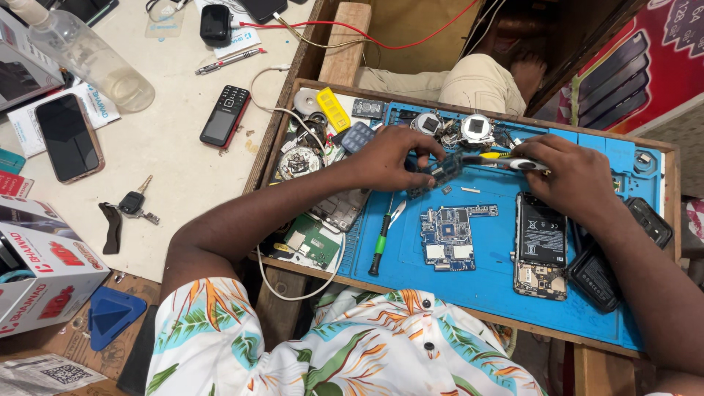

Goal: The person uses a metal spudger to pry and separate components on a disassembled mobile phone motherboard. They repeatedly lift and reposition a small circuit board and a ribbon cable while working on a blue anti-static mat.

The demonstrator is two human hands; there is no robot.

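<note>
My left hand [389, 158] pinches a small dark circuit board [440, 173] and holds it just above the blue repair mat [484, 271]. My right hand [572, 176] grips a slim tool with a yellow and black handle [506, 159], its tip pointing left at that board. On the mat below lie a larger blue circuit board [447, 236] and an opened phone with its black battery showing [541, 246]. A green-handled screwdriver [381, 246] rests on the mat's left side.
A wooden tray [293, 117] holds the mat and loose parts, a green board [314, 240] and a yellow piece [334, 110]. On the white table to the left: a keypad phone [225, 115], smartphone [69, 137], keys [134, 204], bottle [88, 55], cardboard box [44, 268].
</note>
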